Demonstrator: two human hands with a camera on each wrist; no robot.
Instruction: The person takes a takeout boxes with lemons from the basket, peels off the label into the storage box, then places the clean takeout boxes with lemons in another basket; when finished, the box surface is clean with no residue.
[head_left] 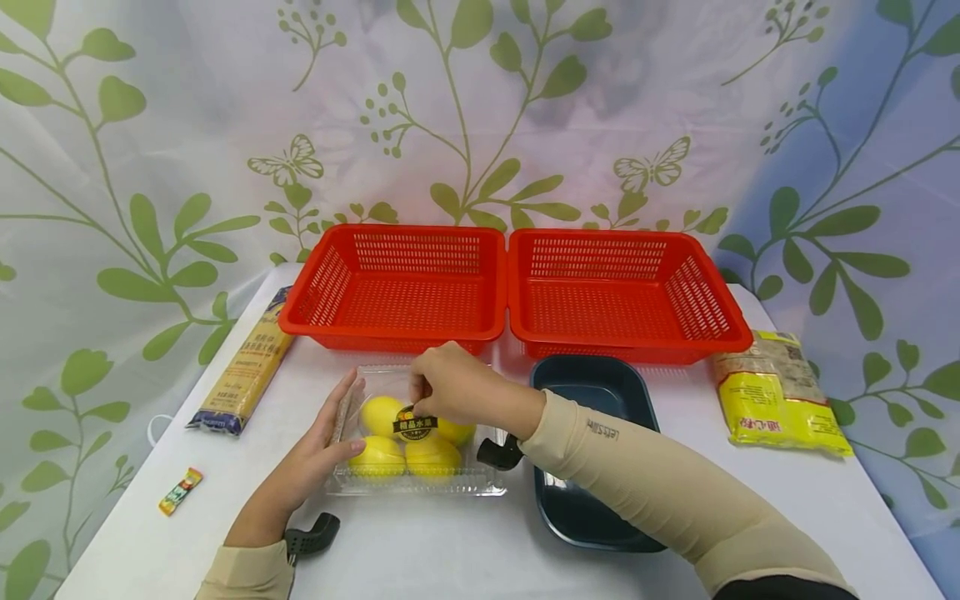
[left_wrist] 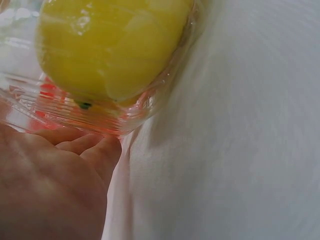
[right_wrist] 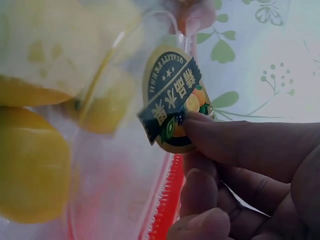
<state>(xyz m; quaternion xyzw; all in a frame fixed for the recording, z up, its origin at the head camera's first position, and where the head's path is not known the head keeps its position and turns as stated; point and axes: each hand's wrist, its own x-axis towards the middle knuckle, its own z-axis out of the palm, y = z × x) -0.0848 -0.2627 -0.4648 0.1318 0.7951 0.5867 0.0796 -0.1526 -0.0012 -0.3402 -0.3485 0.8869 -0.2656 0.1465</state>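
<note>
A clear plastic clamshell box (head_left: 468, 483) with several yellow fruits (head_left: 433, 457), like lemons, sits in the middle of the white table. Over its lid my right hand (head_left: 467, 390) pinches an oval black-and-gold fruit sticker (right_wrist: 172, 100) between thumb and fingers. The right wrist view shows the sticker's printed face beside the clear plastic, its lower edge under my thumb (right_wrist: 240, 145). At the box's left side lies my left hand (head_left: 303, 462), fingers extended along the wall and thumb reaching over the near left part. In the left wrist view its fingertips are right at the ridged plastic edge.
Two red baskets (head_left: 393, 340) (head_left: 630, 350) stand side by side at the back. A dark blue tray (head_left: 600, 533) is right of the box, partly under my right forearm. A spaghetti packet (head_left: 247, 362) and small wrapped snack (head_left: 180, 492) lie left; a yellow bag (head_left: 776, 400) lies right.
</note>
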